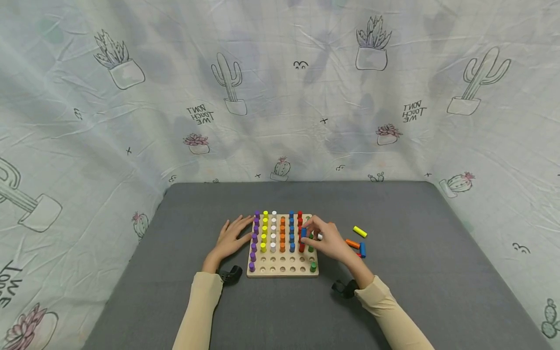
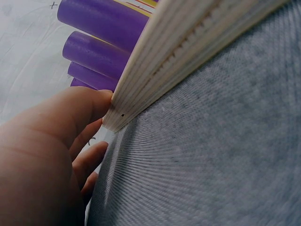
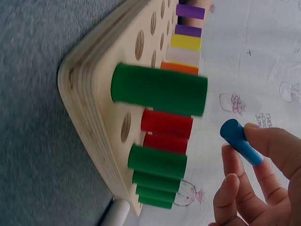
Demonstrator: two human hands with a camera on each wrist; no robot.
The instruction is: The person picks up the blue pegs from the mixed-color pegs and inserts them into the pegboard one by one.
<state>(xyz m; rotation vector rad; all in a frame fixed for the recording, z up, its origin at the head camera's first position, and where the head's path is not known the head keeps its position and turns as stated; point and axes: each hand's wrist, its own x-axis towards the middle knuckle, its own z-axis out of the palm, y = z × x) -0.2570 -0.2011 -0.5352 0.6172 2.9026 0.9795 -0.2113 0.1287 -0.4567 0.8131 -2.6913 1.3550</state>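
A wooden peg board (image 1: 282, 273) lies on the table with columns of purple, yellow, white, orange, blue, red and green pegs standing in it. Holes show in its two front rows. Above the board's right side, my right hand (image 1: 330, 240) pinches a blue peg (image 3: 241, 141) between thumb and fingertips, tilted and apart from the board. Green pegs (image 3: 160, 89) stand close by along the right edge. At the opposite edge, my left hand (image 1: 230, 241) rests with fingers extended, the thumb touching the board's side beside the purple pegs (image 2: 96, 56).
Right of the board, loose pegs lie on the grey table (image 1: 393, 291): a yellow peg (image 1: 360, 231), an orange peg (image 1: 352, 244), a blue one (image 1: 362, 250) and a white one (image 1: 320, 236). A red one is partly hidden. Printed cloth (image 1: 280, 97) hangs behind the table.
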